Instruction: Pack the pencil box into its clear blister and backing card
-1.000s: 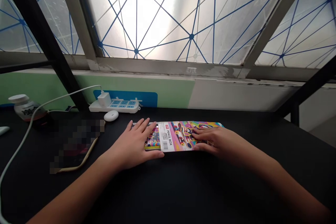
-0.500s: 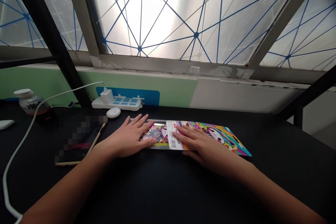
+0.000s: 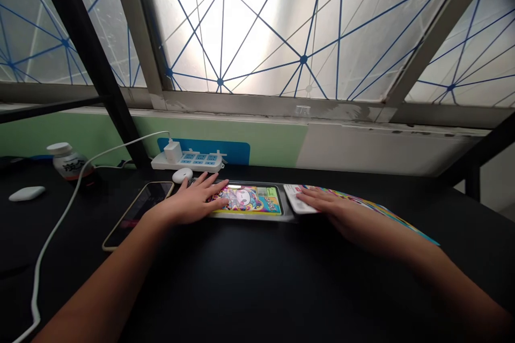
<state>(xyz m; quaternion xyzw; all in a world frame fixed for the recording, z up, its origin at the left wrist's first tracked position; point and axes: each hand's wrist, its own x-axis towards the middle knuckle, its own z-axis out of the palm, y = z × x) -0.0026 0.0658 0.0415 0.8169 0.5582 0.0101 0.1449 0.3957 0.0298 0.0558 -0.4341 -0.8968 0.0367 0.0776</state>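
My left hand [image 3: 189, 202] lies flat on a shiny pencil box [image 3: 245, 199], with the fingers spread apart and not gripping. The box lies flat on the black desk [image 3: 257, 278] right in front of me, and its long side runs from left to right. My right hand [image 3: 322, 206] lies flat on a bright paper card [image 3: 290, 192] at the right end of the box. I cannot tell if the card just touches the box or sits on it a bit. Neither hand is closed on anything. My left hand is nearer the box. Beside my left wrist is a phone [image 3: 137, 214], and a power strip [image 3: 197, 159] sits farther back.
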